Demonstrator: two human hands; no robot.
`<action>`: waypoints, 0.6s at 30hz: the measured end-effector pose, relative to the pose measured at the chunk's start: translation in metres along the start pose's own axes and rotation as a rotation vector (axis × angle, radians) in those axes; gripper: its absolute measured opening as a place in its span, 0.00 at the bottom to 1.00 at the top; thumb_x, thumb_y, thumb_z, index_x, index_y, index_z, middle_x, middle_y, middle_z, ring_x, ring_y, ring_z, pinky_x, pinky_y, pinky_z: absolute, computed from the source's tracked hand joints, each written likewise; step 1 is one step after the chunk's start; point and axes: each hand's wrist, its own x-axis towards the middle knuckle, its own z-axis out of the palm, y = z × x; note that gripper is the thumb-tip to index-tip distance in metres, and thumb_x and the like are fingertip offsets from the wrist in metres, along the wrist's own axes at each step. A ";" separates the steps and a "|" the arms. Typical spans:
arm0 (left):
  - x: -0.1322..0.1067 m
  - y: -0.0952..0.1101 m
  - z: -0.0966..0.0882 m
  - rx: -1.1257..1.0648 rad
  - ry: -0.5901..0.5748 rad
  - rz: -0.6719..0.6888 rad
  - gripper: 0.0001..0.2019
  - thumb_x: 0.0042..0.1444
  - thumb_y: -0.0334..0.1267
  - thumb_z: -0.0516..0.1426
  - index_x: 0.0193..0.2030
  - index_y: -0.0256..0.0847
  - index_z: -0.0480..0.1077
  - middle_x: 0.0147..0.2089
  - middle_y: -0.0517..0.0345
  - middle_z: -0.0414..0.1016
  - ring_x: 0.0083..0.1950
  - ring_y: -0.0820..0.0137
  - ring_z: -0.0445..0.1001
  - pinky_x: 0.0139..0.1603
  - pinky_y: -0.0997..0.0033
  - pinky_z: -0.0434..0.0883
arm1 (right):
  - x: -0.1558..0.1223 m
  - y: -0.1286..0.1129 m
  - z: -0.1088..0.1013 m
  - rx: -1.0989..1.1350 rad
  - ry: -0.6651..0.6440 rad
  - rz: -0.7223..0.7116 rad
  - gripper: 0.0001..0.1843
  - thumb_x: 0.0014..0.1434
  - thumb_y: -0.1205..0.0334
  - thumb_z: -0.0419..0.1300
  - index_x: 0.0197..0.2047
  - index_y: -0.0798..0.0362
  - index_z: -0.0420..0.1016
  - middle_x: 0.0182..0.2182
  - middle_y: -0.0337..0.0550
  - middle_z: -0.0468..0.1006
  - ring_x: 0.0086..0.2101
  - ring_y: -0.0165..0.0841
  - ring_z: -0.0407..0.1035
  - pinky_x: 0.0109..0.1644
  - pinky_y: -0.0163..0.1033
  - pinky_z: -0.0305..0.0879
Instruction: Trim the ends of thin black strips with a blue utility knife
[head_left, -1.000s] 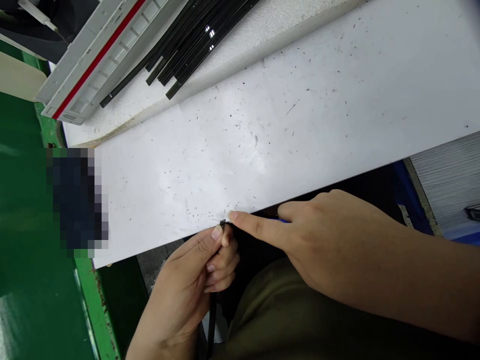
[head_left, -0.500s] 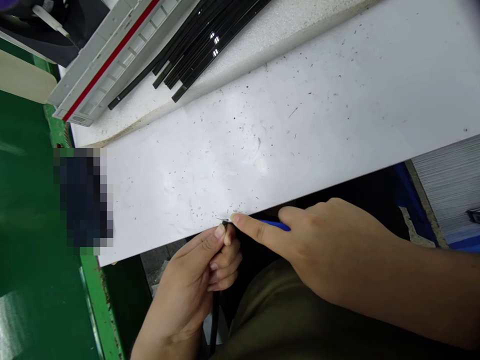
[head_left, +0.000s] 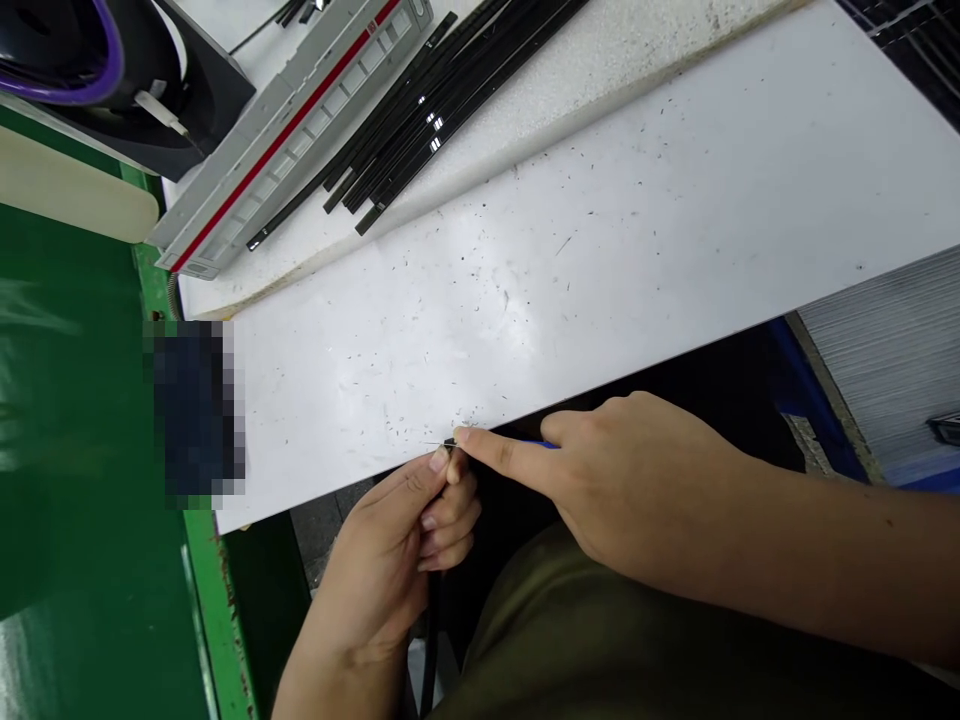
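My left hand (head_left: 397, 530) is closed round a glossy black strip (head_left: 431, 640), pinching its upper end between thumb and forefinger at the table's front edge. The rest of the strip hangs down below that hand. In my right hand (head_left: 630, 480) is a blue-handled knife (head_left: 538, 443), mostly hidden under the fingers. The right forefinger is stretched along it, its tip at the strip's end. A thin blade point seems to cross the strip end, just above the left thumb.
Dark shavings dot the white tabletop (head_left: 600, 290). Behind it, several black strips (head_left: 420, 130) lie on a white foam slab (head_left: 570, 110), beside a grey panel with a red stripe (head_left: 285, 140). A black device (head_left: 217, 90) stands at the back left. A blurred dark patch (head_left: 199, 415) covers the left end.
The camera view has shifted, so the bench items sit further right and lower. My right hand and the knife have moved slightly left along the strip's end; the left hand keeps its hold.
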 end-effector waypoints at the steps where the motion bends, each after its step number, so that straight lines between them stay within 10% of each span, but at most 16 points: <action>1: 0.000 0.000 0.000 -0.005 -0.001 -0.003 0.13 0.58 0.43 0.61 0.27 0.38 0.67 0.20 0.69 0.50 0.20 0.81 0.44 0.16 0.85 0.49 | 0.000 0.000 0.000 -0.002 0.000 0.007 0.38 0.56 0.71 0.55 0.69 0.41 0.59 0.22 0.32 0.67 0.19 0.27 0.50 0.27 0.38 0.38; 18: 0.002 -0.002 -0.002 -0.003 0.006 -0.030 0.14 0.58 0.45 0.61 0.28 0.39 0.67 0.21 0.69 0.50 0.20 0.81 0.44 0.17 0.86 0.50 | 0.001 0.001 0.003 -0.028 -0.053 0.021 0.41 0.53 0.69 0.57 0.70 0.40 0.57 0.22 0.33 0.69 0.17 0.28 0.52 0.25 0.38 0.37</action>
